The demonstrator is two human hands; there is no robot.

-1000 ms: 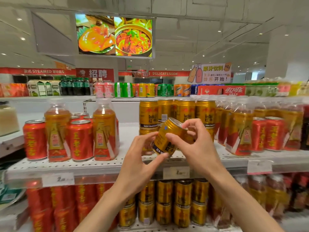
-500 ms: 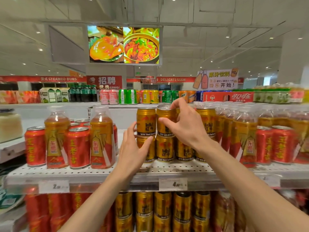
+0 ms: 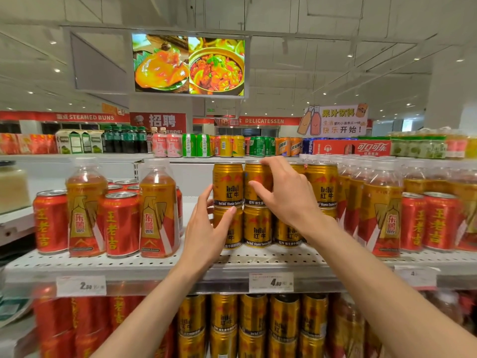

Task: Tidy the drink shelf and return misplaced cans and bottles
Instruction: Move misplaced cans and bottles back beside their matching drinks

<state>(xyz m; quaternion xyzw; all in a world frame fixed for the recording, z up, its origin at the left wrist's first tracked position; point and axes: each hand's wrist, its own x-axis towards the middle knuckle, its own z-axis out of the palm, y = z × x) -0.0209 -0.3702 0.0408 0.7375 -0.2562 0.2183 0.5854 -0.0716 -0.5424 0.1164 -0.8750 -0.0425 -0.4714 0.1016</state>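
Gold Red Bull cans [image 3: 258,228] stand stacked two high in the middle of the white perforated shelf [image 3: 129,264]. My right hand [image 3: 286,195] grips the second can of the upper row, a gold can [image 3: 252,171], with fingers over its top rim and the thumb on its front. The can stands upright on the stack. My left hand [image 3: 206,228] lies with straight fingers against the left side of the lower-left gold can [image 3: 233,231], thumb on its front.
Red cans [image 3: 50,220] and amber bottles [image 3: 85,210] stand mixed at the left of the shelf. More amber bottles [image 3: 382,215] and red cans [image 3: 438,220] crowd the right. Gold cans [image 3: 253,321] fill the shelf below. Price tags [image 3: 271,282] hang on the shelf edge.
A second ago both hands held the gold can tilted in front of the shelf. The right hand has carried it up and set it upright on the top row; the left hand moved to the lower can.
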